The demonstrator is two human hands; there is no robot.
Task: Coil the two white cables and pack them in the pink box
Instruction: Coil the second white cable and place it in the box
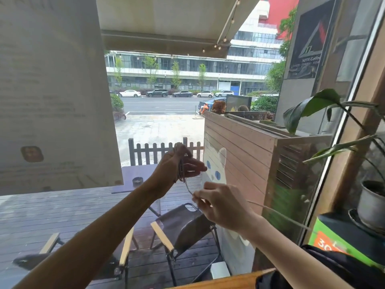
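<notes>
My left hand is raised in front of the window and grips several loops of a white cable wound round its palm. From the coil a strand runs down to my right hand, which pinches it between thumb and fingers. The loose end of the cable trails off to the lower right, blurred by motion. The pink box and the second cable are out of view.
A glass window is right in front of me, with a paper sheet and a cat sticker on it. A potted plant stands at the right. A wooden table edge shows at the bottom.
</notes>
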